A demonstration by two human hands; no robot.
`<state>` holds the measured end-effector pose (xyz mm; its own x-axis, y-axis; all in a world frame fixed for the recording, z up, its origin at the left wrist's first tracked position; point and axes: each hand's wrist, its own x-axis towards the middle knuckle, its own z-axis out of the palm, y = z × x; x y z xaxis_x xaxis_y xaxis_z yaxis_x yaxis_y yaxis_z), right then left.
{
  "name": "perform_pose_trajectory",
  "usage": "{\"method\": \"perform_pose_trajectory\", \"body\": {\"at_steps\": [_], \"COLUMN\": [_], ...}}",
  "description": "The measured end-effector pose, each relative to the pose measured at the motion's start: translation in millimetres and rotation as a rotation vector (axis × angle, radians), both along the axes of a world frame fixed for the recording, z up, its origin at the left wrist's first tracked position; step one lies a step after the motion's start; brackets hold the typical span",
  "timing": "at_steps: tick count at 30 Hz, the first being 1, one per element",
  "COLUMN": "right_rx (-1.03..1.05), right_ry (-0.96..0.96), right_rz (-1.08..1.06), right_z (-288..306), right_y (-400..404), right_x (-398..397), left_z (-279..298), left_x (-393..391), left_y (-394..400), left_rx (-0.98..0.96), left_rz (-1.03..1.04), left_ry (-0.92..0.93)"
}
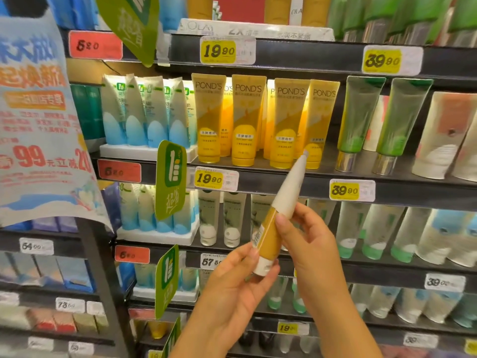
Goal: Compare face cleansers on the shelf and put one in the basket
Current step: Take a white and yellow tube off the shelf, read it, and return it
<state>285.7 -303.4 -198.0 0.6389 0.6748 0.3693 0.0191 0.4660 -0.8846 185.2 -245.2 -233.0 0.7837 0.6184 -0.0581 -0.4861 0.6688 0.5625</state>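
Observation:
I hold a yellow and white cleanser tube (280, 215) tilted in front of the shelves, its crimped end up and its white cap down. My left hand (232, 282) grips it near the cap and barcode. My right hand (304, 239) pinches its middle with thumb and fingers. Behind it, a row of yellow Pond's tubes (249, 120) stands cap-down on the shelf (284, 180). No basket is in view.
Blue-white tubes (144, 115) stand left of the Pond's row, green tubes (361, 122) to its right. Yellow price tags (209, 179) line the shelf edges. A green hanging sign (170, 179) and a large promo poster (38, 112) protrude at left. More tubes fill the lower shelves.

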Motion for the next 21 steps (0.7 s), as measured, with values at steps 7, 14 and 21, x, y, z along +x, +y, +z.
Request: {"method": "perform_pose_trajectory", "body": {"at_steps": [7, 14, 21], "right_rx": [-0.017, -0.022, -0.078], "right_ry": [0.024, 0.114, 0.070], "right_rz": [-0.020, 0.019, 0.032], "right_z": [-2, -7, -8], "right_y": [-3, -1, -3], "right_x": [-2, -5, -3], "left_z": [6, 11, 1], "left_x": [-6, -13, -11], "left_y": [-5, -9, -8], "left_rx": [-0.033, -0.131, -0.025], "left_rz": [0.001, -0.063, -0.009], "left_ry": [0.037, 0.000, 0.050]}}
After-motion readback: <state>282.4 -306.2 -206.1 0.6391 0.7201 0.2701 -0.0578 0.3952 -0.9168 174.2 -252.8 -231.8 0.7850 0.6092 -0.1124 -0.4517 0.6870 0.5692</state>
